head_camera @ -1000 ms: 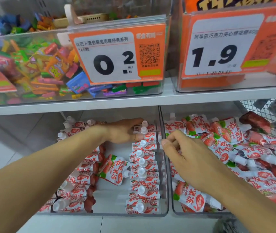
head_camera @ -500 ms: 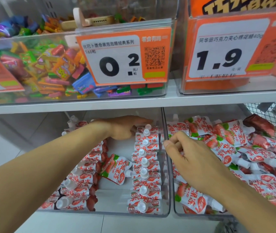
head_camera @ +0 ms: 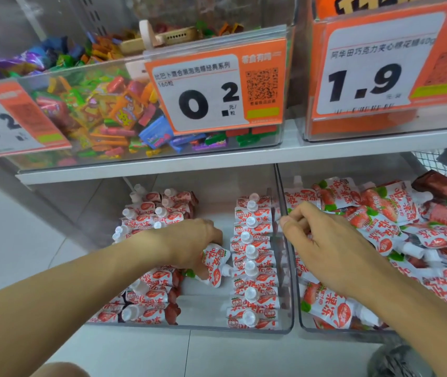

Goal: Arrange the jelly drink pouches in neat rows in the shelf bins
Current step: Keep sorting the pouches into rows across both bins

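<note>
left hand [head_camera: 192,243]: gripped loose pouch [head_camera: 215,265] between 2 rows in left bin [head_camera: 289,308]
right hand [head_camera: 323,246]: fingers curled over pile in right bin [head_camera: 302,326]; grip unclear

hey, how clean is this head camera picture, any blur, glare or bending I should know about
Head view: the wide lens bows the shelf edge and leans the 1.9 price tag; the far-left price tag and frame edges are softly blurred; pale reflections haze the clear candy bin; lighting is even, with soft shadows only; the left hand and loose pouch look reasonably sharp.
</note>
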`<state>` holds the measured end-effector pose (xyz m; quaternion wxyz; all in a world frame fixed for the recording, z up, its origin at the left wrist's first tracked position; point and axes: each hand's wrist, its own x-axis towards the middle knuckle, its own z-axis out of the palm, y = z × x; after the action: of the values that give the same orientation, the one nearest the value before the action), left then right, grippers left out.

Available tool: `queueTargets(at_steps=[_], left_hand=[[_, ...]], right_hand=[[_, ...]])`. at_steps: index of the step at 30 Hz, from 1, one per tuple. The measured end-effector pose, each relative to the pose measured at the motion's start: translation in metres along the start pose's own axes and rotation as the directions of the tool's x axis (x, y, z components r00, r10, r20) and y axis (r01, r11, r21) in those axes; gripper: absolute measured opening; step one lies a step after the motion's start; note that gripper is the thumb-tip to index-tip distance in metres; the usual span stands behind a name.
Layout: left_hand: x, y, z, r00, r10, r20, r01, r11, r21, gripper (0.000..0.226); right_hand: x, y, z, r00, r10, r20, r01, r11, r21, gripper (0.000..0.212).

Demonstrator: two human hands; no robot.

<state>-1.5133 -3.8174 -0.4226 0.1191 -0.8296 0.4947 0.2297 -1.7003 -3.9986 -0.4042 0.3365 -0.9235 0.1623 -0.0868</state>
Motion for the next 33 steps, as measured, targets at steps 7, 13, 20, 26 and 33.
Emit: queueTargets(at_steps=[7,13,20,26,33], left_hand=[[-0.023,-0.005,-0.012,0.965,0.115,-0.234,-0.117,0.993,0.007,0.043],[-0.035,-0.019,-0.028,0.869,-0.018,-0.494,-0.141,0.949,-0.282,0.047],[0.033,0.005,-0.029,0.609,-0.387,-0.693,-0.085,0.837,-0.541,0.033],[0.062,0.031,-0.029,0.461,-0.575,-0.675,-0.278,0.630,-0.726,0.048],[0.058,0.016,-0.026,0.460,-0.590,-0.663,-0.120,0.699,-0.705,0.036]], right_hand=[[0.001,0.001,0.001,1.000,-0.011,-0.001,0.011,1.000,-0.011,0.026],[0.001,0.001,0.001,1.000,-0.016,0.003,0.016,1.000,-0.018,0.027],[0.000,0.000,0.004,1.000,-0.003,-0.015,0.003,1.000,-0.014,0.027],[0.001,0.003,0.005,1.000,-0.018,-0.022,0.019,1.000,0.017,0.030],[0.001,0.002,0.005,0.999,-0.038,-0.035,0.038,0.999,0.020,0.029]])
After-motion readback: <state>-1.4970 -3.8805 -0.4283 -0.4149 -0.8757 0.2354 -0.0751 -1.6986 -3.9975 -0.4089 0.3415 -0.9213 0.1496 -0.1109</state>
